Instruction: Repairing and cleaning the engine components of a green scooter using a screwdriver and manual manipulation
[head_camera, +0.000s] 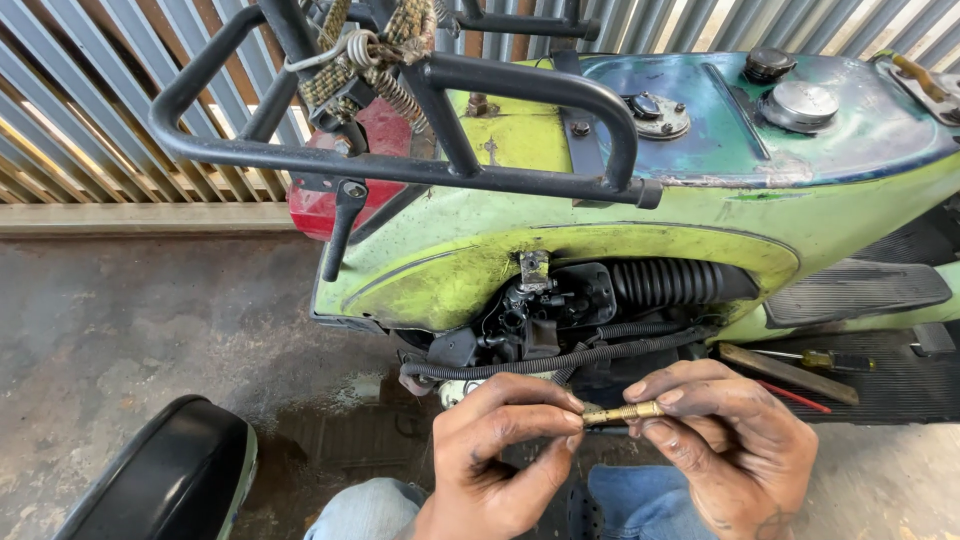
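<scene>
A small brass tube-shaped part (622, 412) is pinched between both my hands low in the middle of the view. My left hand (495, 455) grips its left end with thumb and forefinger. My right hand (725, 440) holds its right end with the fingertips. Just above them gapes the open engine bay of a lime-green scooter (640, 215), where a black carburettor (528, 310), a ribbed black air hose (668, 283) and a corrugated black cable sleeve (560, 362) show.
A black tubular rear rack (400, 165) juts over the scooter's red tail light (312, 205). A screwdriver (818, 358) and a flat file (785, 372) lie on the footboard. A black seat (165, 475) rests on the stained concrete floor at lower left. Corrugated metal wall stands behind.
</scene>
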